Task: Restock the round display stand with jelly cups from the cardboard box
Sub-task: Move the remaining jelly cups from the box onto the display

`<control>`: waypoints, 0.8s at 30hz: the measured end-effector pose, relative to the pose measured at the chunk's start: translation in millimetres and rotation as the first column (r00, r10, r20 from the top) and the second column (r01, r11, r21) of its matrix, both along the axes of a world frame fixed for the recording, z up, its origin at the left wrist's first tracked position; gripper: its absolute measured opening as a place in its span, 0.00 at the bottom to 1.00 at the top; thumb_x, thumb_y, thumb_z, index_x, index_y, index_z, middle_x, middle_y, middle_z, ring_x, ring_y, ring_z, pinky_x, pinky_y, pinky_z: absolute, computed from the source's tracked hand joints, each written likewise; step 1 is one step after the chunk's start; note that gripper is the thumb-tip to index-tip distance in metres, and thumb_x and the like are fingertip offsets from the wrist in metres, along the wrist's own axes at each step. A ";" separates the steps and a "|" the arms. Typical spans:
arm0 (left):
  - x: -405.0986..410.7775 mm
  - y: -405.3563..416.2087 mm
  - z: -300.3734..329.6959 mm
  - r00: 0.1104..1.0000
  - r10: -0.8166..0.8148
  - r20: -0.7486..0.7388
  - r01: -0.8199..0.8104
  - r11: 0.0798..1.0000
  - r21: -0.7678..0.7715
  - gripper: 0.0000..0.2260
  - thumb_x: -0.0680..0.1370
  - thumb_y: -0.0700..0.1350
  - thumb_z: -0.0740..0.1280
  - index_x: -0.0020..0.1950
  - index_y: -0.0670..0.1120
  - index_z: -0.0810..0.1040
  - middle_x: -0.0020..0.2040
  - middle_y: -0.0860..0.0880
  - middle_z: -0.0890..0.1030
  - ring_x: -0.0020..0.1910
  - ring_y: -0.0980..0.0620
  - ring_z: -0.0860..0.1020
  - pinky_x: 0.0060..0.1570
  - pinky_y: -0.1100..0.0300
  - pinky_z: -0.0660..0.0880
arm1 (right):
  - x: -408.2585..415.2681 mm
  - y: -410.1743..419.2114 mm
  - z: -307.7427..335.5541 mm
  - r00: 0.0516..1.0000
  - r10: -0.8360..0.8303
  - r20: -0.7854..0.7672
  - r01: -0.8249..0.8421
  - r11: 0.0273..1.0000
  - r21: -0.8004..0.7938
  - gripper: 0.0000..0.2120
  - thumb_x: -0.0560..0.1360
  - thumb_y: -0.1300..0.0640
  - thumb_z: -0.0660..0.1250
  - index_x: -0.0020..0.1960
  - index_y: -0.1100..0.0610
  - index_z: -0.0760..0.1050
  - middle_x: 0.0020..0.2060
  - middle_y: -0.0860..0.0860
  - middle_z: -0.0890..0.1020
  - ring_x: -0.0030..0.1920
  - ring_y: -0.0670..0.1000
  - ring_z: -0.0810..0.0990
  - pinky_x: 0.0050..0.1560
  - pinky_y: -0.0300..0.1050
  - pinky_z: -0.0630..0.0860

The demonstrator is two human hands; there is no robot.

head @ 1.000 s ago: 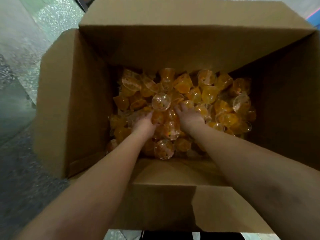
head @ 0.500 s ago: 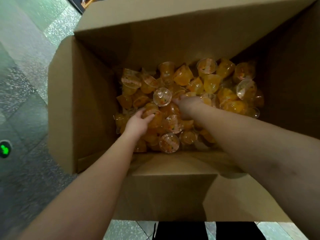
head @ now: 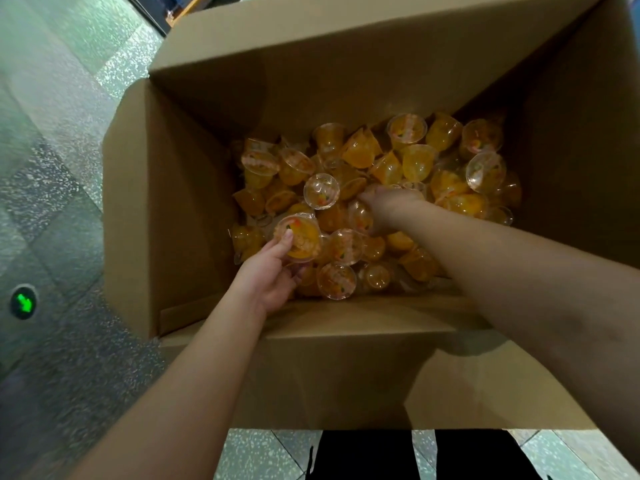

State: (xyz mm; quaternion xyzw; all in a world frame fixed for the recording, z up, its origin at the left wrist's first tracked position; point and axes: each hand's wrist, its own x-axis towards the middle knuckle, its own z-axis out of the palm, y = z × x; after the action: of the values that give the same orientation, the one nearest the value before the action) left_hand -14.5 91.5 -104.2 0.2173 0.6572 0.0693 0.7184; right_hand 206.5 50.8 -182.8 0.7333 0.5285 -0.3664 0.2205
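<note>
Cups (head: 377,206) fill our box (head: 194,209); our left hand (head: 268,275) now pinches one cup (head: 299,239), lifted; right hand (head: 384,206) digs, fingers hidden.

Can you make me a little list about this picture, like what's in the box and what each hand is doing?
container: open cardboard box standing on a speckled floor
contents: loose heap of orange jelly cups with clear lids
left hand: holds one jelly cup, thumb on its lid
right hand: reaching into the heap; fingers hidden among cups
display stand: not in view
floor mark: green arrow light
</note>
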 end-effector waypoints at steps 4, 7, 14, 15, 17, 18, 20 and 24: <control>1.9 -4.4 6.7 0.992 0.093 0.085 -0.089 0.995 -0.047 0.20 0.80 0.46 0.66 0.72 0.47 0.69 0.61 0.41 0.81 0.58 0.43 0.81 0.50 0.50 0.80 | -10.6 -8.3 0.8 0.997 -0.075 -0.005 0.075 0.997 0.011 0.43 0.74 0.42 0.72 0.79 0.50 0.52 0.74 0.56 0.64 0.69 0.60 0.71 0.59 0.55 0.76; 6.5 -8.6 16.9 0.988 0.107 0.113 -0.103 0.994 -0.047 0.18 0.80 0.45 0.66 0.70 0.46 0.70 0.59 0.40 0.82 0.55 0.43 0.83 0.48 0.50 0.82 | -20.8 -9.3 -1.7 0.987 -0.161 0.003 0.161 0.987 -0.008 0.44 0.74 0.41 0.71 0.79 0.51 0.49 0.73 0.57 0.63 0.67 0.63 0.72 0.53 0.57 0.78; 31.1 -21.5 59.4 0.988 0.018 0.152 -0.024 0.999 0.034 0.18 0.80 0.45 0.66 0.70 0.45 0.72 0.59 0.41 0.82 0.53 0.45 0.84 0.48 0.54 0.83 | -1.8 -49.0 54.3 0.934 -0.337 -0.116 0.357 0.887 0.293 0.43 0.72 0.36 0.69 0.78 0.50 0.54 0.70 0.54 0.71 0.64 0.58 0.75 0.53 0.53 0.79; 38.8 -26.5 68.3 0.988 -0.006 0.155 -0.002 0.999 0.049 0.19 0.80 0.46 0.67 0.70 0.45 0.72 0.59 0.41 0.82 0.53 0.46 0.84 0.48 0.54 0.83 | 4.0 -60.8 71.5 0.914 -0.374 -0.154 0.405 0.850 0.338 0.44 0.71 0.36 0.70 0.79 0.50 0.54 0.71 0.53 0.70 0.68 0.57 0.73 0.60 0.55 0.77; 57.8 -39.8 87.1 0.985 -0.074 0.156 0.063 0.995 0.078 0.19 0.79 0.46 0.68 0.69 0.45 0.73 0.59 0.42 0.82 0.54 0.46 0.83 0.48 0.55 0.82 | 19.8 -92.0 108.4 0.868 -0.455 -0.200 0.496 0.767 0.407 0.45 0.70 0.37 0.71 0.79 0.51 0.56 0.73 0.52 0.70 0.72 0.57 0.68 0.71 0.59 0.67; 68.2 -48.2 96.2 0.981 -0.112 0.158 0.099 0.991 0.086 0.19 0.79 0.47 0.68 0.69 0.45 0.73 0.59 0.42 0.82 0.55 0.46 0.83 0.48 0.55 0.81 | 29.1 -112.0 126.8 0.837 -0.502 -0.219 0.545 0.725 0.421 0.44 0.71 0.37 0.71 0.78 0.51 0.56 0.73 0.51 0.69 0.73 0.57 0.66 0.72 0.60 0.63; 92.8 -67.7 113.0 0.969 -0.178 0.169 0.164 0.982 0.097 0.19 0.78 0.48 0.69 0.68 0.45 0.74 0.57 0.43 0.83 0.55 0.46 0.83 0.48 0.56 0.81 | 50.7 -159.6 160.5 0.768 -0.588 -0.254 0.632 0.632 0.448 0.43 0.70 0.39 0.72 0.77 0.51 0.57 0.72 0.51 0.69 0.73 0.56 0.66 0.73 0.60 0.62; 153.3 -120.7 143.4 0.914 -0.336 0.226 0.321 0.941 0.104 0.22 0.75 0.48 0.71 0.68 0.46 0.73 0.56 0.46 0.84 0.54 0.48 0.84 0.49 0.55 0.81 | 88.6 -270.8 213.0 0.650 -0.704 -0.288 0.725 0.460 0.512 0.42 0.67 0.47 0.77 0.75 0.58 0.63 0.67 0.56 0.68 0.68 0.55 0.67 0.69 0.45 0.63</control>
State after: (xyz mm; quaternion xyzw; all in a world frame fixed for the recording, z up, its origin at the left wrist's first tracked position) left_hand 138.8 -29.2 39.2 0.3379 0.5166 -0.0051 0.7867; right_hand 295.1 -220.1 30.2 0.9091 0.2617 -0.2550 -0.2002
